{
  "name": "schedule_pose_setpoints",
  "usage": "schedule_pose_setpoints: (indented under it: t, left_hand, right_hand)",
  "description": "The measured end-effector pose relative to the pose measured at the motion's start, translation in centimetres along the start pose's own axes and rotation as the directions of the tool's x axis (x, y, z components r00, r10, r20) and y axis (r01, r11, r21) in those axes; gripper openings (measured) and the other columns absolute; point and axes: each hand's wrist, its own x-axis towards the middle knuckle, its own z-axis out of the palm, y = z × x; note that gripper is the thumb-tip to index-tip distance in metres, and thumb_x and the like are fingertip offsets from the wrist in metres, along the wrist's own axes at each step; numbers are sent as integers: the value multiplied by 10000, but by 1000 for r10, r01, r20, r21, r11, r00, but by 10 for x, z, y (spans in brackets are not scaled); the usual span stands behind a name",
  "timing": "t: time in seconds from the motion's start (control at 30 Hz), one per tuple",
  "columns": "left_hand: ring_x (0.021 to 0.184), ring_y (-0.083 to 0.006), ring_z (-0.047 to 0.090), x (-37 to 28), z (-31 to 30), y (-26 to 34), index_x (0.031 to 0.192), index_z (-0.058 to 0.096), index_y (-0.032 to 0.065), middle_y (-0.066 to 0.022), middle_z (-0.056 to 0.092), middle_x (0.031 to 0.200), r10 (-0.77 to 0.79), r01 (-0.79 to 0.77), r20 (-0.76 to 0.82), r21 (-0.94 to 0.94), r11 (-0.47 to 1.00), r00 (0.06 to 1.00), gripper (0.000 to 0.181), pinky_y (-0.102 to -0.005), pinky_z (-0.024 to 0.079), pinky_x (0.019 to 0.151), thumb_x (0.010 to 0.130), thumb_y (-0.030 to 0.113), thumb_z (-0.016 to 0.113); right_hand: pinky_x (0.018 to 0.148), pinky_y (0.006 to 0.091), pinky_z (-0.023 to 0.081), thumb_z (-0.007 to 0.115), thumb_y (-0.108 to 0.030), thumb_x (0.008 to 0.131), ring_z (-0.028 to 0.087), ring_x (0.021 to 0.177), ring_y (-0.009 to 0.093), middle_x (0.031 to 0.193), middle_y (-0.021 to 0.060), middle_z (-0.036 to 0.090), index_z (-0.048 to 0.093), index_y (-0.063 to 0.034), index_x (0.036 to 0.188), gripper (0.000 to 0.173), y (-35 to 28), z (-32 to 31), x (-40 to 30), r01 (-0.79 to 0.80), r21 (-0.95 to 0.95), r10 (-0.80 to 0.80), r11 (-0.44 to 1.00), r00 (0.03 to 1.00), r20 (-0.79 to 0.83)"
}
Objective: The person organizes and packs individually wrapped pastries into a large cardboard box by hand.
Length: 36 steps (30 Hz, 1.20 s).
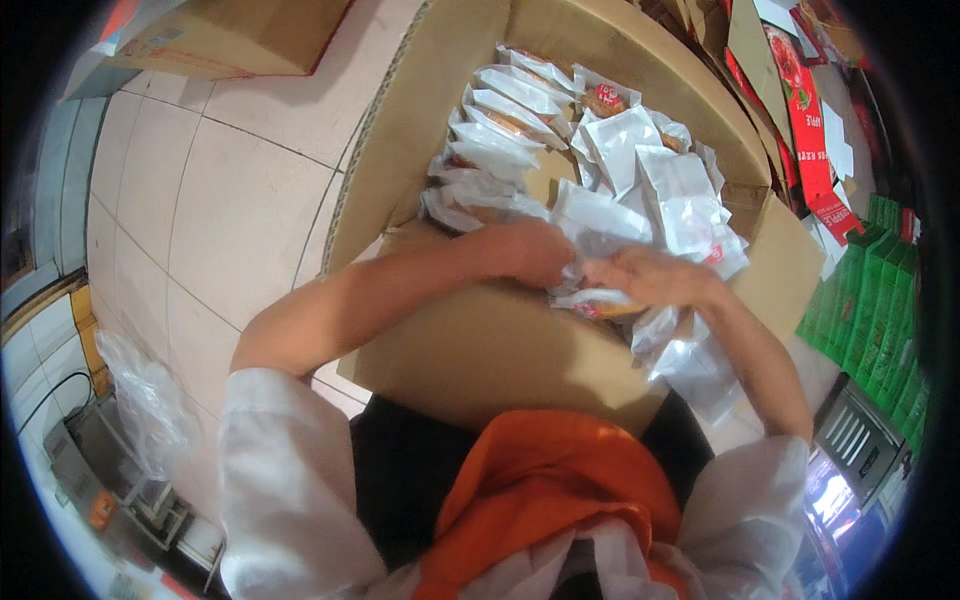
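An open cardboard box (465,90) stands before me with several white and clear plastic packets of food in it. One row of packets (499,150) leans upright along its left side; others lie in a looser pile (679,187) on the right. My left hand (534,251) is curled over the near part of the box, with crumpled clear plastic (571,279) at its fingertips. My right hand (649,276) meets it from the right, fingers bent towards the same plastic; blur hides its grip. Just below both hands is a packet (600,304) with orange-yellow contents.
A near box flap (480,352) slopes towards my lap. More clear packets (697,367) hang by my right forearm. Green stacked crates or packs (862,300) and red printed cardboard (806,135) stand right. A plastic bag (146,405) lies left on floor tiles (247,165); another carton (240,37) stands beyond.
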Motion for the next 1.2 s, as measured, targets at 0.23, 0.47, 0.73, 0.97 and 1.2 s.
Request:
schedule_pose_setpoints:
  t: [0.23, 0.47, 0.73, 0.97, 1.2]
  left_hand:
    - [701, -357, 589, -23, -15, 29, 796, 608, 61, -174, 602, 729, 23, -24, 85, 14, 1000, 996, 219, -462, 454, 614, 720, 233, 495]
    - [698, -352, 583, -26, -9, 25, 800, 594, 61, -173, 593, 723, 29, -36, -60, -117, 993, 998, 201, -457, 454, 617, 718, 208, 483]
    - [730, -346, 580, -26, -5, 18, 849, 583, 43, -182, 594, 773, 16, -38, -94, -236, 971, 995, 227, -444, 455, 652, 708, 205, 510]
    - [885, -337, 547, -50, -23, 0, 924, 559, 49, -184, 582, 890, -134, 120, -59, -204, 972, 989, 341, -425, 425, 764, 693, 298, 587]
    - [900, -334, 541, -56, -7, -22, 934, 539, 61, -161, 565, 915, -138, 117, -174, -123, 985, 975, 333, -434, 418, 764, 678, 264, 609]
  right_hand:
    - [770, 392, 444, 493, -86, 786, 542, 857, 344, 844, 190, 564, 554, 3, 854, 128, -3, -26, 90, 246, -732, -563, 636, 796, -221]
    - [772, 382, 449, 524, -389, 786, 587, 868, 331, 953, 215, 600, 555, -2, 1063, 476, 24, -34, 144, 8, -334, -39, 943, 995, -86]
    - [967, 328, 298, 515, -618, 695, 397, 1172, 286, 1274, 151, 425, 456, -49, 1229, 782, -6, -43, 105, -122, -150, 134, 981, 988, 75]
    - [934, 305, 320, 626, -481, 691, 439, 1118, 239, 1192, 116, 492, 450, -50, 1208, 695, 15, -33, 105, -6, 144, -4, 990, 998, 69]
    - [867, 283, 372, 649, -402, 701, 504, 1010, 211, 1092, 122, 547, 489, -38, 1142, 595, 14, -25, 114, 40, 193, -31, 980, 998, -53]
